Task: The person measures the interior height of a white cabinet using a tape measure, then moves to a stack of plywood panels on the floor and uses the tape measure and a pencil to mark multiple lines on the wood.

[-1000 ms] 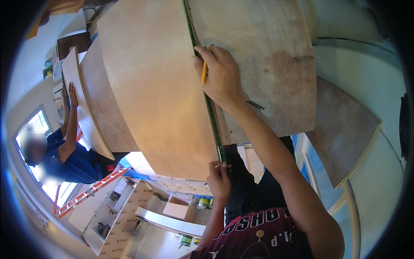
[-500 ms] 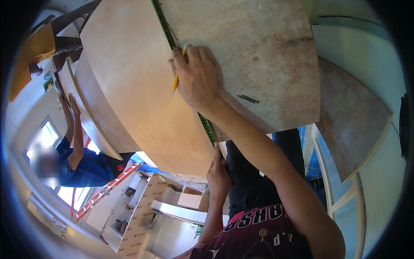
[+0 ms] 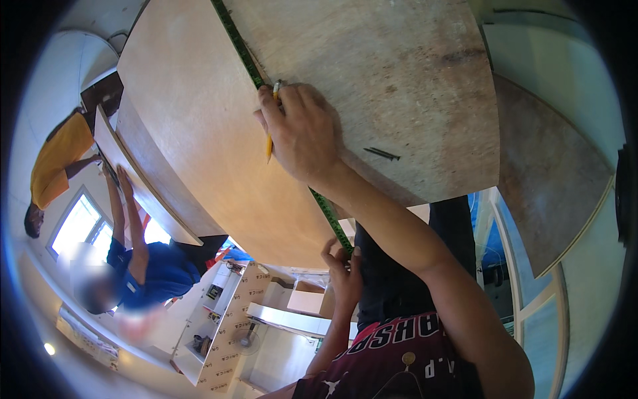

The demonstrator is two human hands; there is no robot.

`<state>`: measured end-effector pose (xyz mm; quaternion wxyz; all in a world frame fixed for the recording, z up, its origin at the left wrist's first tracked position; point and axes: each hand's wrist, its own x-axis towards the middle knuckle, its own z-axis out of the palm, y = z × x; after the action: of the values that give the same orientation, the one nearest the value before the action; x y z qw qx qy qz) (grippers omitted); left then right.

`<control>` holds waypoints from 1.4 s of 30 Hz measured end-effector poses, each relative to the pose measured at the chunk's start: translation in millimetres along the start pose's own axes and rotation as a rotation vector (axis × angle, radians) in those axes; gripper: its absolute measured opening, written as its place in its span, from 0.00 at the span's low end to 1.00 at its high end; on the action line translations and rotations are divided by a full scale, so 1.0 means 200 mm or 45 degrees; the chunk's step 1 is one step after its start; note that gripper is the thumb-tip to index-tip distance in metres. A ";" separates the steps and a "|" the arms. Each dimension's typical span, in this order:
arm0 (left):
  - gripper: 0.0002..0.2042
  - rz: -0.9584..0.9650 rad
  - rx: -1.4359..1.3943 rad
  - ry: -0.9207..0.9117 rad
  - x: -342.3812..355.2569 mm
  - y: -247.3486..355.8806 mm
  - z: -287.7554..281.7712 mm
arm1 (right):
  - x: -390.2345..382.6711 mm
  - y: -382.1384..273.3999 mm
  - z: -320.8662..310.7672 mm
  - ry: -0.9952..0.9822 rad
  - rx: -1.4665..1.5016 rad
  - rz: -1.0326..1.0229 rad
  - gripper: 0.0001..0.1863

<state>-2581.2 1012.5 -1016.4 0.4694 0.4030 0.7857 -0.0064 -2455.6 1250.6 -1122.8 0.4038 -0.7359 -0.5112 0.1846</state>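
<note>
**Along the seam between two plywood sheets, our hands hold a green tape-measure blade (image 3: 234, 40)**

At that seam, the blade follows the right-hand edge of the pale plywood sheet (image 3: 189, 133), with the stained plywood sheet (image 3: 425, 100) on its other side. Our right hand (image 3: 300, 130) bears on the blade midway, its fingers closed, a yellow pencil (image 3: 269, 146) held between thumb and forefinger. The pencil slants over the pale sheet, pointing toward the near edge; we cannot tell whether its tip touches the wood. Our left hand (image 3: 343, 272) is at the near corner of the pale sheet, fingers bent around the blade's near end.

To the right of our right wrist, there is sideways room over the stained sheet, where two dark nails (image 3: 382, 153) lie just beside the forearm. Our dark trousers (image 3: 405, 279) stand close against the near edge, so room is tight there. Beyond the stained sheet's right edge, a brown panel (image 3: 551, 166) slants downward. On the far left, a co-worker in blue (image 3: 156, 269) has both hands at a narrow board (image 3: 143, 176), near a co-worker in yellow (image 3: 62, 159), well apart from our hands.
</note>
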 end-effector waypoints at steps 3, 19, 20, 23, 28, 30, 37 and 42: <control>0.24 0.011 -0.184 -0.151 -0.03 -0.16 -0.03 | 0.01 -0.01 -0.03 -0.037 -0.044 0.003 0.21; 0.28 0.323 1.106 -0.068 0.08 0.14 0.00 | 0.00 -0.01 0.01 -0.076 -0.104 0.019 0.23; 0.26 0.391 1.123 -0.008 0.08 0.15 0.00 | 0.00 -0.01 0.01 -0.075 -0.100 0.021 0.23; 0.20 0.637 1.156 0.067 0.14 0.12 -0.04 | 0.01 -0.01 0.00 -0.058 -0.129 0.001 0.23; 0.10 1.160 1.271 0.092 0.34 -0.09 -0.19 | 0.01 0.00 0.02 -0.076 -0.077 0.007 0.23; 0.10 1.290 1.226 0.071 0.41 -0.10 -0.21 | 0.01 0.01 0.02 -0.081 -0.055 0.010 0.24; 0.12 1.541 1.378 -0.103 0.55 0.03 -0.31 | 0.01 0.02 0.01 -0.072 0.005 0.028 0.22; 0.12 1.762 1.420 -0.308 0.64 0.12 -0.34 | 0.04 0.01 0.00 -0.143 0.052 0.098 0.21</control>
<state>-2646.6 1134.6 -1063.7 0.1838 0.9525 0.1947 -0.1452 -2451.3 1256.6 -1121.9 0.3820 -0.7351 -0.5005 0.2514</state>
